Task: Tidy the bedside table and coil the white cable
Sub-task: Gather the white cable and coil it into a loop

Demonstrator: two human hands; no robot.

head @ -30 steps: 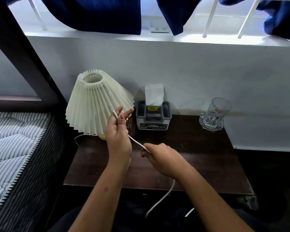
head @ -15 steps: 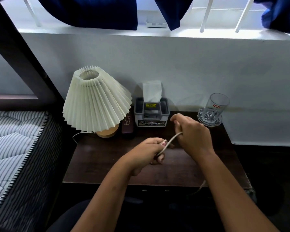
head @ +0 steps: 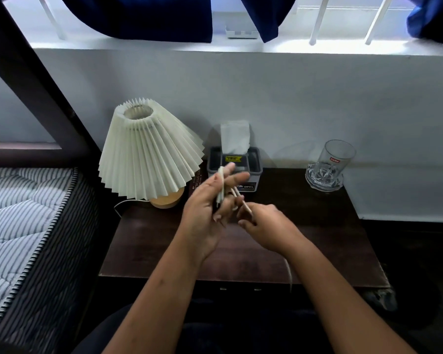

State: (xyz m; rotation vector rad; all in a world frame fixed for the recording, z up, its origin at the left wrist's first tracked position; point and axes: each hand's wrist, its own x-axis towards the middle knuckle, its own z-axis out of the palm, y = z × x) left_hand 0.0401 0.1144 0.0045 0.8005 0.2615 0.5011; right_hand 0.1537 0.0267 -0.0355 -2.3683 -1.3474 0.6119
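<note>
Both hands working: left hand (head: 210, 213) holding white cable (head: 221, 186) loops across fingers, right hand (head: 264, 226) pinching strand; we're risking loops slipping off if tension slackens.

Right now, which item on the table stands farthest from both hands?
The clear glass on its crystal coaster, at the back right corner; lamp and tissue box sit nearer.

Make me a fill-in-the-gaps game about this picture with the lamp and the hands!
1. The left hand and the right hand both hold a white ____.
2. The lamp has a pleated shade and a round ____ base.
3. The clear glass sits at the back ____ corner of the table.
4. A white ____ sticks up out of the grey box.

Missing words: cable; wooden; right; tissue
</note>
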